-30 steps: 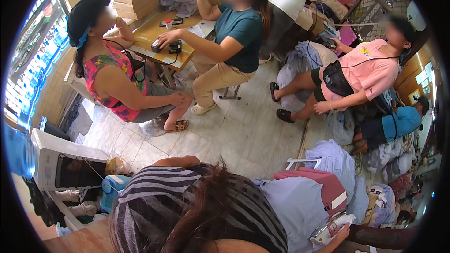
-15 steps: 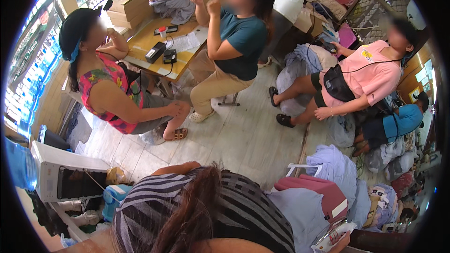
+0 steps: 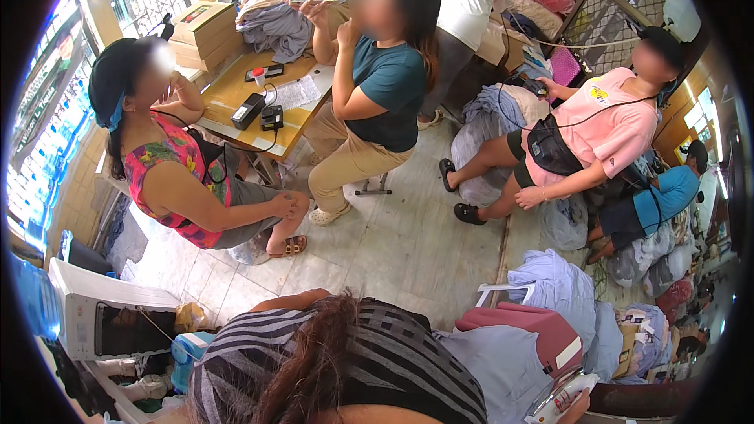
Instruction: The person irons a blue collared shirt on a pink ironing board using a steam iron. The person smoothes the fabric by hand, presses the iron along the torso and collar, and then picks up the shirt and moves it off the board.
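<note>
At the lower right edge my right hand (image 3: 579, 407) is closed around a white object with red markings (image 3: 561, 399). Its kind is hard to make out. Pale blue cloth (image 3: 499, 357) lies just beside it, with a folded maroon garment (image 3: 525, 330) bearing a white tag behind. My striped black and grey top fills the bottom middle, crossed by a strand of long hair. Beyond the top's far edge shows a bit of skin, which looks like part of my left hand or forearm (image 3: 294, 300); no fingers can be seen there.
A person in a floral top (image 3: 184, 177) and one in teal (image 3: 385, 71) sit at a wooden table (image 3: 228, 94) with small black devices. One in pink (image 3: 609, 118) sits at right, among bagged clothes. A white cabinet-like unit (image 3: 110, 290) stands at left.
The whole view has shifted slightly, with the seated people a little further left. The white object stays in my right hand. The person in teal still holds a small thing up.
</note>
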`<state>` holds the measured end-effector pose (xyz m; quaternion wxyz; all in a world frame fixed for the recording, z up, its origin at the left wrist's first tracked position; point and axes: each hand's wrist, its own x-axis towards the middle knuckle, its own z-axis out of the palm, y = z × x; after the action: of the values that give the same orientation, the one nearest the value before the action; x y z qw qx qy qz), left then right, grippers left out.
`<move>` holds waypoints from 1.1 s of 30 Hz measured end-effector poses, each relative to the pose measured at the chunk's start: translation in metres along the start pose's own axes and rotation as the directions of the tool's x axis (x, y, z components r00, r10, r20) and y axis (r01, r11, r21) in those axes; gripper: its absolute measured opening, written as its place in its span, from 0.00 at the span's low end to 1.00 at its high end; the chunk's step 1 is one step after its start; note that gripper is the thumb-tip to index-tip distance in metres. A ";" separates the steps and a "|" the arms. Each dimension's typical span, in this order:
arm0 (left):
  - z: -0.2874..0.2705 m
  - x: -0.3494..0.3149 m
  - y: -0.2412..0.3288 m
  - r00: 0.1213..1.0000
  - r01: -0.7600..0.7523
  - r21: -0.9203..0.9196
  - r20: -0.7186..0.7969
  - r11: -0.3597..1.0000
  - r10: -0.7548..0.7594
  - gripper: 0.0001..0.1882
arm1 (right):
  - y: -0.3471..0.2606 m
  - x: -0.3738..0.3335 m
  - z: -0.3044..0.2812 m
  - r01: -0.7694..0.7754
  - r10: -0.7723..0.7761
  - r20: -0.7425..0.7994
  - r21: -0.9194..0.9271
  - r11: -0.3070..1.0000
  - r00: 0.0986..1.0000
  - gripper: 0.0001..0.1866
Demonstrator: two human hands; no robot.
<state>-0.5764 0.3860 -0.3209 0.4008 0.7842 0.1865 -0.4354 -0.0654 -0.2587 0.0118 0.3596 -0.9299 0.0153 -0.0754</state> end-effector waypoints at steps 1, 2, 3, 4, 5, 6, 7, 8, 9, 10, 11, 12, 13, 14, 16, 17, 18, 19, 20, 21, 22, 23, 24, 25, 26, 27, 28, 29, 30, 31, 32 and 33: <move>0.001 0.001 -0.001 1.000 0.001 -0.006 -0.004 1.000 -0.001 0.16 | 0.000 0.001 0.000 -0.002 0.002 0.002 0.005 1.000 1.000 0.17; 0.001 0.001 0.000 1.000 0.000 -0.001 -0.004 1.000 0.000 0.16 | 0.002 0.001 0.001 -0.004 0.004 0.003 0.008 1.000 1.000 0.16; 0.002 0.000 -0.001 1.000 0.004 -0.005 -0.006 1.000 -0.004 0.16 | 0.003 0.002 0.000 -0.003 0.003 0.004 0.009 1.000 1.000 0.16; 0.002 0.000 0.000 1.000 0.006 -0.004 -0.003 1.000 -0.006 0.16 | 0.005 0.000 -0.001 -0.007 0.007 0.006 0.012 1.000 1.000 0.16; 0.000 0.001 -0.001 1.000 0.004 0.000 -0.002 1.000 -0.004 0.16 | 0.007 0.000 0.000 -0.009 0.009 0.004 0.019 1.000 1.000 0.16; 0.001 0.000 -0.002 1.000 0.005 0.001 -0.004 1.000 -0.005 0.16 | 0.010 -0.002 0.001 -0.014 0.014 0.006 0.029 0.999 1.000 0.16; 0.003 -0.002 -0.004 1.000 0.007 0.000 -0.001 1.000 -0.007 0.16 | 0.014 -0.004 0.002 -0.022 0.021 0.009 0.040 0.999 1.000 0.16; 0.001 -0.001 -0.003 1.000 0.006 0.007 -0.001 1.000 -0.006 0.16 | 0.019 -0.005 0.000 -0.032 0.032 0.011 0.050 0.998 0.999 0.16; -0.001 -0.002 -0.004 1.000 0.006 0.013 0.000 1.000 -0.006 0.16 | 0.025 -0.007 0.000 -0.043 0.043 0.010 0.063 0.997 0.999 0.16; -0.003 -0.003 -0.005 1.000 0.010 0.017 0.007 1.000 -0.010 0.16 | 0.031 -0.007 0.000 -0.057 0.056 0.014 0.088 0.994 0.998 0.15; -0.009 -0.001 -0.004 1.000 0.006 0.029 0.008 1.000 -0.006 0.16 | 0.039 -0.008 -0.003 -0.073 0.072 0.014 0.119 0.990 0.997 0.15; -0.014 0.004 -0.002 1.000 -0.011 0.045 0.018 0.999 0.011 0.16 | 0.044 -0.004 -0.009 -0.083 0.083 0.005 0.162 0.983 0.997 0.15; -0.018 0.014 0.001 0.999 -0.040 0.054 0.021 0.998 0.039 0.16 | 0.044 0.006 -0.017 -0.079 0.081 0.003 0.229 0.970 0.997 0.15; -0.023 0.025 0.008 0.997 -0.078 0.074 0.026 0.994 0.076 0.16 | 0.046 0.008 -0.030 -0.078 0.085 -0.013 0.292 0.953 0.996 0.15; -0.017 0.015 -0.004 0.997 -0.072 0.068 0.044 0.995 0.069 0.16 | 0.030 0.010 0.001 -0.073 0.073 0.010 0.237 0.969 0.997 0.16; -0.022 0.031 0.008 0.990 -0.135 0.084 0.061 0.987 0.130 0.16 | 0.023 0.012 -0.021 0.047 -0.042 -0.031 0.173 0.984 0.999 0.18; -0.023 0.032 0.008 0.988 -0.142 0.074 0.068 0.987 0.137 0.16 | 0.015 0.007 -0.008 -0.106 0.123 -0.039 0.307 0.946 0.992 0.19; -0.021 0.024 -0.006 0.991 -0.118 0.051 0.069 0.992 0.115 0.16 | -0.007 0.000 0.019 -0.214 0.224 -0.028 0.194 0.957 0.974 0.15; -0.023 0.025 -0.005 0.988 -0.134 0.036 0.083 0.990 0.130 0.16 | -0.020 0.002 0.025 -0.197 0.205 -0.022 0.191 0.962 0.979 0.16; -0.021 0.035 0.003 0.981 -0.175 0.035 0.092 0.984 0.172 0.16 | -0.022 0.007 0.010 -0.228 0.225 0.036 0.197 0.954 0.974 0.17; -0.019 0.036 0.005 0.979 -0.186 0.032 0.090 0.982 0.182 0.16 | -0.032 0.005 0.016 -0.186 0.189 -0.005 0.147 0.971 0.982 0.17; -0.016 0.041 0.010 0.973 -0.212 0.041 0.098 0.976 0.207 0.16 | -0.034 0.001 0.011 -0.024 0.033 -0.065 0.140 0.990 0.997 0.19; -0.012 0.044 0.016 0.966 -0.244 0.053 0.098 0.968 0.238 0.16 | -0.033 -0.005 0.001 -0.064 0.072 -0.078 0.101 0.993 0.994 0.20; -0.009 0.046 0.020 0.958 -0.279 0.068 0.091 0.958 0.273 0.16 | -0.038 -0.010 -0.005 -0.091 0.097 -0.079 0.073 0.993 0.992 0.21; -0.008 0.040 0.016 0.954 -0.296 0.073 0.068 0.952 0.291 0.16 | -0.050 -0.018 0.002 -0.140 0.144 -0.026 0.126 0.982 0.989 0.23; -0.008 0.033 0.009 0.948 -0.319 0.080 0.031 0.944 0.318 0.16 | -0.066 -0.026 0.011 -0.184 0.180 0.038 0.178 0.967 0.983 0.26; -0.004 0.035 0.016 0.931 -0.363 0.090 -0.010 0.927 0.366 0.16 | -0.066 -0.027 0.002 -0.167 0.163 0.035 0.159 0.973 0.986 0.25; -0.003 0.035 0.021 0.909 -0.405 0.096 -0.066 0.909 0.411 0.16 | -0.070 -0.029 0.002 -0.180 0.176 0.038 0.139 0.974 0.984 0.24; -0.004 0.032 0.034 0.894 -0.408 0.109 -0.156 0.906 0.421 0.15 | -0.072 -0.033 0.000 -0.196 0.193 0.038 0.128 0.972 0.981 0.24; -0.005 0.030 0.047 0.869 -0.404 0.114 -0.262 0.908 0.420 0.15 | -0.073 -0.036 -0.003 -0.210 0.206 0.042 0.117 0.971 0.978 0.24; -0.008 0.028 0.067 0.844 -0.391 0.095 -0.360 0.915 0.398 0.15 | -0.076 -0.041 -0.006 -0.213 0.207 0.073 0.090 0.973 0.976 0.24; -0.009 0.022 0.103 0.812 -0.390 0.073 -0.444 0.918 0.380 0.14 | -0.071 -0.049 -0.012 -0.229 0.223 0.079 0.072 0.971 0.972 0.24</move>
<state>-0.4927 0.3293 -0.2885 0.4350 0.8802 0.1161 -0.1502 -0.1176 -0.2102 0.0621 0.4033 -0.9090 0.1055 -0.0017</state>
